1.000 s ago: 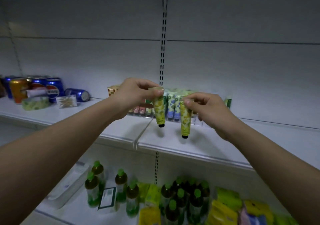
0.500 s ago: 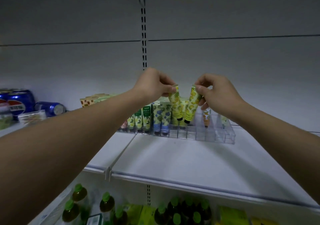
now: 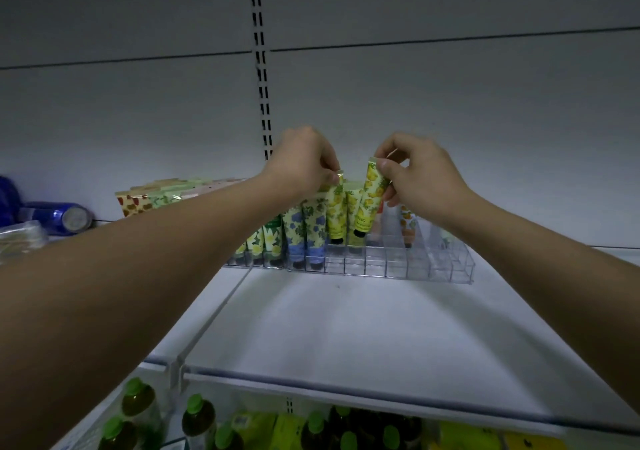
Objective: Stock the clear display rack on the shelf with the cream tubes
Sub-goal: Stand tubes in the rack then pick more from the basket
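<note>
A clear display rack [image 3: 398, 266] with small compartments stands at the back of the white shelf [image 3: 346, 328]. Its left compartments hold green and blue flowered cream tubes [image 3: 304, 231], caps down. My left hand [image 3: 301, 162] pinches the crimped top of a yellow tube [image 3: 336, 214] whose black cap sits down in a rack slot. My right hand [image 3: 415, 176] grips another yellow tube [image 3: 370, 200], tilted, with its cap just above the neighbouring slot. An orange-patterned tube [image 3: 407, 224] stands further right.
Patterned boxes [image 3: 156, 196] lie behind the rack on the left. A blue can [image 3: 65, 217] lies on its side at far left, by a plastic-wrapped pack [image 3: 20, 238]. Green-capped bottles [image 3: 138, 401] and yellow packets fill the lower shelf. The rack's right compartments hold nothing.
Both hands carried their yellow tubes from in front of the shelf down to the rack. The left tube now stands in a slot; the right one hangs just above the rack.
</note>
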### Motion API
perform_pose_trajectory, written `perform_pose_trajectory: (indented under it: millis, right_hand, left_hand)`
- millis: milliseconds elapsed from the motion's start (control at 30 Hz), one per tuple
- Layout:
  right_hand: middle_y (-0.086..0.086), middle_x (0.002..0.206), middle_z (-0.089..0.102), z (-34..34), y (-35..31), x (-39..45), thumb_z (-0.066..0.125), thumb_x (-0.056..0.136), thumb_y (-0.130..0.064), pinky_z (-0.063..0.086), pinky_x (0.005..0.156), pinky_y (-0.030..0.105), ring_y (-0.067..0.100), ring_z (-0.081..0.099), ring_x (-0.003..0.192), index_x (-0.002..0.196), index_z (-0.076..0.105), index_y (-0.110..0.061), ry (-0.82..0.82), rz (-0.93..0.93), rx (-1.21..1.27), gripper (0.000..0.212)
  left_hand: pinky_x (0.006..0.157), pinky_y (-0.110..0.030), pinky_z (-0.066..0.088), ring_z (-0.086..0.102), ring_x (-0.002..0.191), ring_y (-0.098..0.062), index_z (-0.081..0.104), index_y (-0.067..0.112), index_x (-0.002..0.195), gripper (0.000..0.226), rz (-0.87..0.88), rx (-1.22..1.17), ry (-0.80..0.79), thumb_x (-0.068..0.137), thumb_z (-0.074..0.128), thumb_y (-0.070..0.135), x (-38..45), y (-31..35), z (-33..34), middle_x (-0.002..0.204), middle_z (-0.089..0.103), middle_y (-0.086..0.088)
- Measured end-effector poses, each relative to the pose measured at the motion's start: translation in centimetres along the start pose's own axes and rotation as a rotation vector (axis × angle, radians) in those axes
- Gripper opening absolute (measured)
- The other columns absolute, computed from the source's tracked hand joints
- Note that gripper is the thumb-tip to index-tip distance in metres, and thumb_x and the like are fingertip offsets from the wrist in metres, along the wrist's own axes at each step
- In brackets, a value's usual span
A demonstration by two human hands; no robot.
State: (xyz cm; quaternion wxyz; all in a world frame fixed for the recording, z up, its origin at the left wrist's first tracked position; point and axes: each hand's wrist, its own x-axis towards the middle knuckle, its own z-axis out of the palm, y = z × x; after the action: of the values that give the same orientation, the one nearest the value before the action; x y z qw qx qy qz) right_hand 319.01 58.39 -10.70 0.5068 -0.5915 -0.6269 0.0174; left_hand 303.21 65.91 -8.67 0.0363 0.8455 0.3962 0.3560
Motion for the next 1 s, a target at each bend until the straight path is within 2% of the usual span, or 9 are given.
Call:
perform_pose_trajectory:
  millis: [167,300,400,500,633,733,800,900,1000]
  right_hand:
    - [0.005,0.089,0.064,0.0,-0.2,-0.3,0.053,0.098,-0.015,0.06,0.065,0.044,0.026,0.069,0.063,0.091,0.062,-0.017,-0.009,0.009,-0.02,0.011]
    - [0.0,0.089,0.062,0.2,0.1,-0.5,0.054,0.098,-0.015,0.055,0.057,0.03,0.019,0.064,0.065,0.088,0.062,-0.018,-0.02,-0.008,-0.093,0.013]
    - [-0.001,0.086,0.062,0.2,0.1,-0.3,0.055,0.096,-0.013,0.045,0.054,0.022,0.015,0.06,0.067,0.085,0.063,-0.02,-0.017,-0.021,-0.154,0.015]
    - [0.0,0.084,0.064,0.0,-0.3,-0.1,0.056,0.095,-0.012,0.042,0.056,0.023,0.016,0.061,0.067,0.083,0.063,-0.02,-0.026,-0.033,-0.243,0.016]
    - [0.005,0.086,0.066,-0.2,-1.1,0.1,0.056,0.094,-0.009,0.043,0.067,0.027,0.024,0.062,0.073,0.083,0.062,-0.018,-0.03,-0.05,-0.338,0.015]
    - [0.006,0.087,0.066,0.1,-1.6,0.1,0.057,0.094,-0.009,0.049,0.07,0.031,0.026,0.063,0.074,0.089,0.066,-0.015,-0.028,-0.067,-0.37,0.012]
    - [0.007,0.086,0.066,0.6,-2.0,0.2,0.057,0.094,-0.008,0.049,0.07,0.031,0.027,0.063,0.074,0.092,0.067,-0.012,-0.042,-0.076,-0.39,0.011]
    - [0.009,0.083,0.065,1.1,-2.3,0.6,0.056,0.093,-0.006,0.052,0.075,0.035,0.03,0.063,0.079,0.094,0.068,-0.01,-0.045,-0.094,-0.447,0.013]
    - [0.012,0.088,0.068,1.6,-2.3,1.3,0.055,0.09,-0.001,0.054,0.076,0.04,0.032,0.064,0.079,0.093,0.069,-0.008,-0.037,-0.087,-0.45,0.015]
  left_hand:
    - [0.084,-0.026,0.052,0.066,0.085,-0.011,0.076,0.011,0.098,0.014,-0.029,0.094,-0.065,0.085,0.073,0.013,0.1,0.0,1.2,0.099,0.074,-0.002]
    - [0.076,-0.026,0.05,0.065,0.092,-0.017,0.074,0.012,0.108,0.021,-0.071,0.129,-0.104,0.093,0.06,0.015,-0.2,0.6,1.0,0.108,0.072,-0.004]
    - [0.091,-0.034,0.05,0.061,0.104,-0.02,0.066,0.02,0.122,0.03,-0.02,0.154,-0.022,0.095,0.054,0.024,-1.7,0.9,-0.3,0.12,0.066,-0.002]
    - [0.091,-0.037,0.051,0.059,0.101,-0.017,0.065,0.026,0.119,0.028,0.072,0.149,0.025,0.095,0.05,0.027,-4.6,1.4,-1.3,0.115,0.065,0.002]
    - [0.094,-0.039,0.051,0.06,0.103,-0.015,0.065,0.025,0.118,0.027,0.105,0.097,-0.201,0.096,0.05,0.029,-10.3,0.3,0.2,0.119,0.064,0.002]
    - [0.108,-0.044,0.037,0.043,0.127,-0.018,0.05,0.032,0.135,0.043,0.013,0.136,-0.395,0.098,0.038,0.049,-14.3,-1.9,2.6,0.141,0.048,0.004]
    - [0.113,-0.048,0.023,0.028,0.138,-0.019,0.036,0.036,0.145,0.053,-0.057,0.174,-0.458,0.097,0.029,0.058,-15.4,-2.7,3.7,0.151,0.033,0.005]
    - [0.115,-0.058,0.01,0.018,0.143,-0.019,0.029,0.04,0.147,0.058,-0.102,0.182,-0.474,0.094,0.026,0.063,-15.3,-2.7,4.0,0.156,0.024,0.006]
    - [0.115,-0.06,0.007,0.016,0.144,-0.019,0.028,0.04,0.147,0.059,-0.109,0.181,-0.496,0.094,0.025,0.065,-15.2,-2.7,3.9,0.157,0.022,0.005]
